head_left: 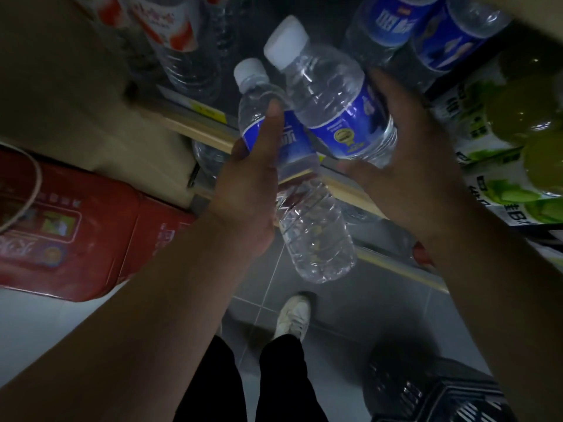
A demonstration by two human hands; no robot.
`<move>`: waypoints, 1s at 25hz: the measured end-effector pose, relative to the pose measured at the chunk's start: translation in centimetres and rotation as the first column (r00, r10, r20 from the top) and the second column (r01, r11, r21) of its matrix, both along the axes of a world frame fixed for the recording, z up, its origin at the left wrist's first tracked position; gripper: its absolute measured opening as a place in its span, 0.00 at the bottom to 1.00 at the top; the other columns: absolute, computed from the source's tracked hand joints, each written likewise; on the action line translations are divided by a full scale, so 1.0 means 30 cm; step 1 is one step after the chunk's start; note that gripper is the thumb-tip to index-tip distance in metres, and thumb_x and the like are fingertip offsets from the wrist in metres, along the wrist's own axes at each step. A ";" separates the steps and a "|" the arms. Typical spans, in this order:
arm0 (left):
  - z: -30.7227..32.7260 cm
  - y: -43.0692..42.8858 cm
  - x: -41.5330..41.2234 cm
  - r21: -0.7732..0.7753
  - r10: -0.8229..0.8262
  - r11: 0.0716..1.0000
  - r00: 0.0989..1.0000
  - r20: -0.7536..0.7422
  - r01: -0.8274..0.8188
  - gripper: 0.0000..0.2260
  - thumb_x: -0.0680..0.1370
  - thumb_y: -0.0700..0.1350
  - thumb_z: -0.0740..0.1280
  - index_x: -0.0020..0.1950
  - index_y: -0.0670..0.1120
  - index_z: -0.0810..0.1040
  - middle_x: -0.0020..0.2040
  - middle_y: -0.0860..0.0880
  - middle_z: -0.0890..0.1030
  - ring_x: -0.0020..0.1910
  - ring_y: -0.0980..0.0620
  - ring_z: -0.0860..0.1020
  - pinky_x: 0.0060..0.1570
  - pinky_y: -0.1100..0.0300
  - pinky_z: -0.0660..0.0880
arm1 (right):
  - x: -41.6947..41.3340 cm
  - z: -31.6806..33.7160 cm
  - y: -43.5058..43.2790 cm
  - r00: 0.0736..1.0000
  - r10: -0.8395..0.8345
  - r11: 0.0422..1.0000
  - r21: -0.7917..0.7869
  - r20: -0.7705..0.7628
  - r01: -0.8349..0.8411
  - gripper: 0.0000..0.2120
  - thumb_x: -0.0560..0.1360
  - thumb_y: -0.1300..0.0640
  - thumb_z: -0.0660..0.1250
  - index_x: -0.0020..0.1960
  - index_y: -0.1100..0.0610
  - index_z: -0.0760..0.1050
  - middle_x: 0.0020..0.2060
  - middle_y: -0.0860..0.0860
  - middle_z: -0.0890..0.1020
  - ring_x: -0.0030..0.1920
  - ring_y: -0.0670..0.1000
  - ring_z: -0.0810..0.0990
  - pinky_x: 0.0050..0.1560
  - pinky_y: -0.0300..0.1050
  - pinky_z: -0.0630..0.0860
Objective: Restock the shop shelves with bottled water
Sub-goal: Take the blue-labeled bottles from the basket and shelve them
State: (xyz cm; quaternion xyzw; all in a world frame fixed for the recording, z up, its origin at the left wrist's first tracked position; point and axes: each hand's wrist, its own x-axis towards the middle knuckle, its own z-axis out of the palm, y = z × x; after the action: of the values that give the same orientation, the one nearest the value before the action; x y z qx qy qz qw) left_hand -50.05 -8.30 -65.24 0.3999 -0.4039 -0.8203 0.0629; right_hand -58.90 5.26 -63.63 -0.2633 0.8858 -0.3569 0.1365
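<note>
I hold two clear water bottles with blue labels and white caps in front of the shelves. My left hand (249, 190) grips the lower bottle (313, 233) around its label, cap pointing up toward the shelf. My right hand (405, 166) wraps the second bottle (329, 95) from the right side, and this bottle sits higher and closer to the shelf. The two bottles touch each other at the labels. More blue-labelled water bottles (393, 22) stand on the shelf at the upper right.
A wooden shelf edge (207, 129) runs diagonally behind the bottles. Red-labelled bottles (170, 28) stand at the upper left, green drink packs (511, 166) at the right. A red carton (76, 233) lies at the left. A dark basket (438, 394) sits on the tiled floor by my shoe (294, 315).
</note>
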 end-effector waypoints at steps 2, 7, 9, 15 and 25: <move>0.002 0.001 0.003 -0.015 -0.024 1.000 1.000 -0.011 0.024 0.19 0.79 0.57 0.64 0.62 0.45 0.79 0.47 0.47 0.86 0.44 0.48 0.85 0.41 0.55 0.79 | -0.012 -0.015 -0.005 0.998 0.006 0.999 -0.046 -0.069 -0.009 0.43 0.67 0.61 0.78 0.76 0.51 0.60 0.70 0.48 0.70 0.68 0.45 0.71 0.63 0.41 0.75; 0.001 0.007 0.009 0.004 -0.087 0.996 0.996 -0.025 0.087 0.19 0.78 0.57 0.64 0.61 0.45 0.77 0.41 0.49 0.85 0.37 0.50 0.84 0.37 0.57 0.80 | -0.026 -0.100 -0.002 0.948 -0.261 0.943 -0.257 -0.184 0.209 0.38 0.67 0.59 0.77 0.72 0.62 0.63 0.67 0.56 0.72 0.67 0.51 0.73 0.63 0.36 0.72; -0.018 -0.002 0.015 0.016 -0.107 0.994 0.993 -0.046 0.108 0.16 0.78 0.55 0.66 0.59 0.46 0.77 0.38 0.51 0.84 0.36 0.52 0.83 0.37 0.57 0.79 | -0.033 -0.135 -0.003 0.905 -0.410 0.869 -0.347 -0.108 0.352 0.37 0.66 0.59 0.78 0.69 0.59 0.63 0.63 0.50 0.73 0.62 0.43 0.75 0.61 0.30 0.69; -0.067 -0.036 0.016 -0.006 -0.186 0.982 0.966 -0.180 0.188 0.23 0.68 0.39 0.70 0.62 0.42 0.73 0.44 0.46 0.81 0.44 0.46 0.82 0.46 0.46 0.80 | -0.072 -0.197 0.014 0.853 -0.512 0.781 -0.468 -0.101 0.413 0.35 0.66 0.59 0.77 0.64 0.55 0.59 0.59 0.46 0.71 0.58 0.33 0.73 0.61 0.30 0.68; -0.001 -0.078 -0.067 -0.076 -0.030 0.997 0.985 -0.172 0.017 0.23 0.70 0.39 0.75 0.64 0.44 0.75 0.52 0.47 0.84 0.50 0.49 0.84 0.50 0.42 0.80 | -0.044 -0.210 0.029 0.895 -0.442 0.820 -0.430 -0.059 0.377 0.35 0.67 0.62 0.77 0.64 0.55 0.57 0.58 0.35 0.67 0.57 0.24 0.68 0.59 0.22 0.63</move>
State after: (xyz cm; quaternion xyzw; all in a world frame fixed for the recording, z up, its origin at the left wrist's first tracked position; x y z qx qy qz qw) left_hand -52.06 -10.63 -65.26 0.3198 -0.4318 -0.8371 0.1029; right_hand -60.21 6.12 -69.91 -0.1160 0.8352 -0.5328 -0.0714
